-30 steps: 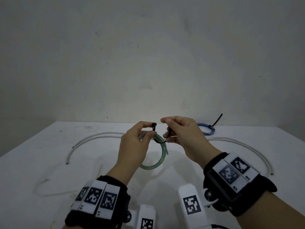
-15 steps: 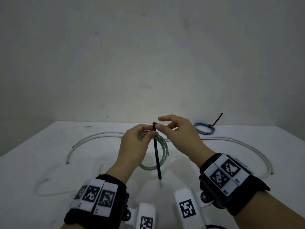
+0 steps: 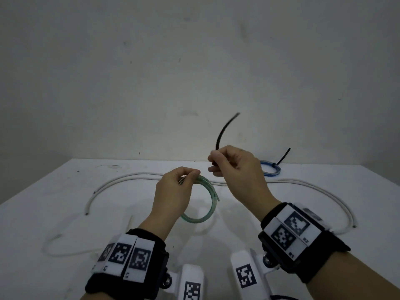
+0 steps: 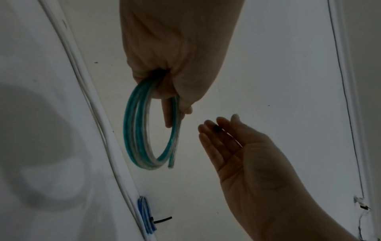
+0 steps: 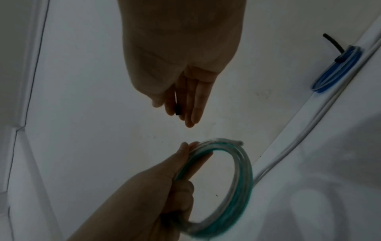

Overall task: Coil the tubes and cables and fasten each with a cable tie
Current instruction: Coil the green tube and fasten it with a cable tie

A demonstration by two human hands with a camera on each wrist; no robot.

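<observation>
A coil of clear green tube (image 3: pixel 213 198) hangs above the white table (image 3: pixel 65 202), pinched at its top by my left hand (image 3: pixel 192 175). The same coil (image 4: pixel 132 130) shows in the left wrist view, and in the right wrist view the coil (image 5: pixel 245 171) sits low. My right hand (image 3: pixel 213 163) is up and to the right, apart from the coil. It pinches a black cable tie (image 3: pixel 220 133) whose tail curves up against the wall. The tie's lower end (image 4: pixel 216 128) peeks out between the fingers, as does the tie end (image 5: pixel 177 110).
A blue coil (image 3: pixel 270 168) bound by a black tie lies at the back right. A long white cable (image 3: pixel 121 180) arcs across the table from left to right. A thin clear tube (image 3: pixel 65 252) lies loose at the near left. A grey wall rises behind the table.
My right hand has lifted up and to the right, away from the coil, with the tie. The tie's tail hung down before and now points up. My left hand sank slightly with the coil.
</observation>
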